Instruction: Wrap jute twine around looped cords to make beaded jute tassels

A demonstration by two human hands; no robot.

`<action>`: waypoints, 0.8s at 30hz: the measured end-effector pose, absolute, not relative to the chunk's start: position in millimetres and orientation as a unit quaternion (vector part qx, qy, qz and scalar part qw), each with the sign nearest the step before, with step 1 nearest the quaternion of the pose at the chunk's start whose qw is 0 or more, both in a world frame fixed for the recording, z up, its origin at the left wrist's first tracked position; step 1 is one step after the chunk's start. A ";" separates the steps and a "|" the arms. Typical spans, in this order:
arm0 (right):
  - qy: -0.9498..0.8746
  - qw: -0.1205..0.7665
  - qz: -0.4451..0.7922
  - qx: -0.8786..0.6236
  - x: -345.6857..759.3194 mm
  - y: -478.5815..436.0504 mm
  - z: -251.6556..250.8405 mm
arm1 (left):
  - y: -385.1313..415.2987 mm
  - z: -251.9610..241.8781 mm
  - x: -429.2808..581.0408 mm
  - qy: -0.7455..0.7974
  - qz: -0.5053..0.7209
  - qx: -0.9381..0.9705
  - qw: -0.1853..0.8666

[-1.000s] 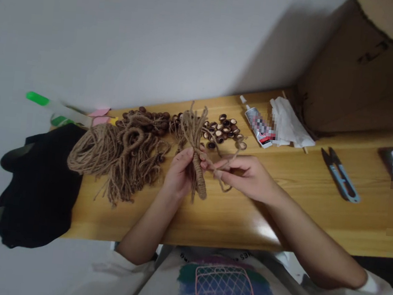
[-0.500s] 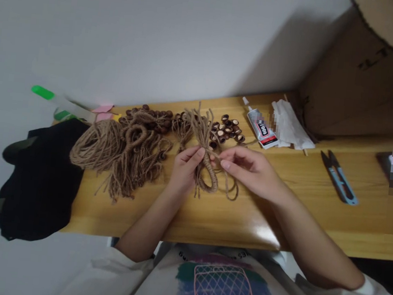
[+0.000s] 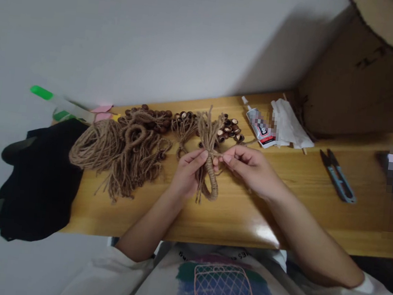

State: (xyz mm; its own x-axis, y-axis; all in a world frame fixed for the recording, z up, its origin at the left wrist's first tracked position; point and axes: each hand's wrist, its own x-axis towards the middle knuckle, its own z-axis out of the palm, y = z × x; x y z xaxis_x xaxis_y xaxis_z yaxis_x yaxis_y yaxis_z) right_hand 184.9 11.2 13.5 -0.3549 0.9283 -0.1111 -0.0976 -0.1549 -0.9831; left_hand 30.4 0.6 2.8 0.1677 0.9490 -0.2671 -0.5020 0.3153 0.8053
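Between my hands is a bundle of brown jute twine [image 3: 209, 128], its loose ends fanned upward and a wrapped loop [image 3: 211, 181] hanging below. My left hand [image 3: 190, 168] pinches the bundle where the wrapped loop meets the loose strands. At its right side, my right hand [image 3: 248, 167] is closed, thumb against fingers, on a strand of twine [image 3: 219, 156] that runs to the bundle. The strand's far end is hidden by the right hand. Behind the bundle lie several dark brown nut shells [image 3: 232, 130] with pale insides.
A ball of twine [image 3: 97, 145] and a heap of knotted twine pieces [image 3: 131, 159] lie left, beside a black cloth [image 3: 45, 184]. To the right are a glue tube [image 3: 259, 125], a white packet [image 3: 289, 124], thread snips [image 3: 337, 177] and a cardboard box [image 3: 358, 84].
The twine loop that hung below my right hand has been drawn out of sight. The bundle stands more upright and has shifted slightly right; the left hand keeps its pinch.
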 end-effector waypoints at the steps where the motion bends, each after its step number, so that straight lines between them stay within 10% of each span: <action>1: -0.512 0.394 0.649 -0.401 184.7 11.1 14.8 | 0.2 3.0 30.3 0.383 0.509 0.275 0.720; 24: -0.498 0.351 0.718 -0.336 187.0 14.8 6.9 | -2.2 0.4 29.9 0.343 0.437 0.247 0.794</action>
